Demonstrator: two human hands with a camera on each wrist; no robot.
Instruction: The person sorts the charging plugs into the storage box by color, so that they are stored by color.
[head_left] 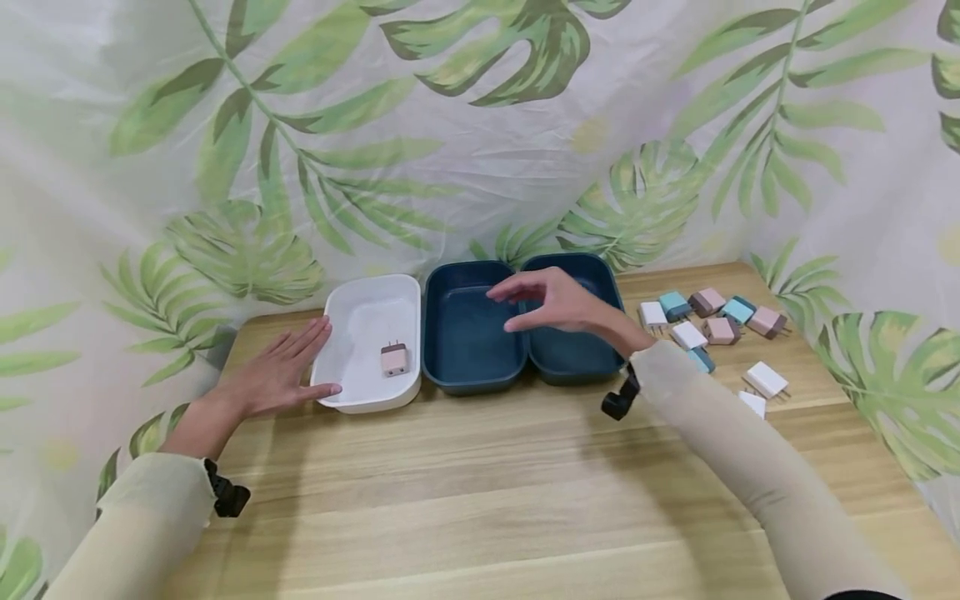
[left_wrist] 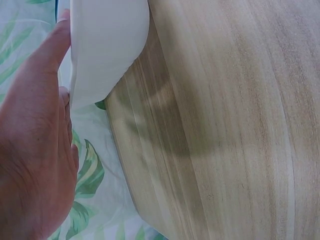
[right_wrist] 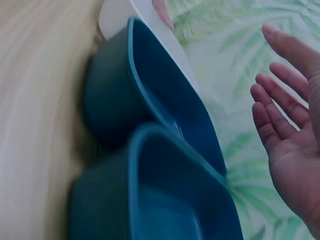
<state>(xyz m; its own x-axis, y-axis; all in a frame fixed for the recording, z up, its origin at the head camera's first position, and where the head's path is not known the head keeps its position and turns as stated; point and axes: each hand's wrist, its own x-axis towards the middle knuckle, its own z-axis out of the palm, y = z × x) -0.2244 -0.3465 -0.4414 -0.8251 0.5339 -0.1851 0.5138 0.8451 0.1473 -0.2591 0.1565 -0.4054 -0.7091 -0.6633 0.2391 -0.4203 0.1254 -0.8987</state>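
"Fingers of the left hand: in what state?"

"Extended, lightly spread and released. They lie at the rim of the white tray, between its eight and nine o'clock, the thumb reaching over the edge. Whether they press on the wall cannot be told."

"And the right hand?"

"Likewise released, with the fingers gently bent, the thumb parted from them and both directed toward nine o'clock. It is raised clear of the middle blue tray and the outer blue tray, as the right wrist view confirms."

"Where is the pink plug?"

"Inside the white tray, at about four o'clock from its centre, with its prongs toward twelve and its brown band on the prong side."

"Are further plugs shown?"

"Yes. A mixed group of plugs, white, pink and blue, occupies the wooden table at three o'clock from the outer blue tray. Two white plugs lie farther out, between three and four o'clock."

"What stands at twelve o'clock, behind the trays?"

"Leaf-printed cloth, pale, with green fronds."
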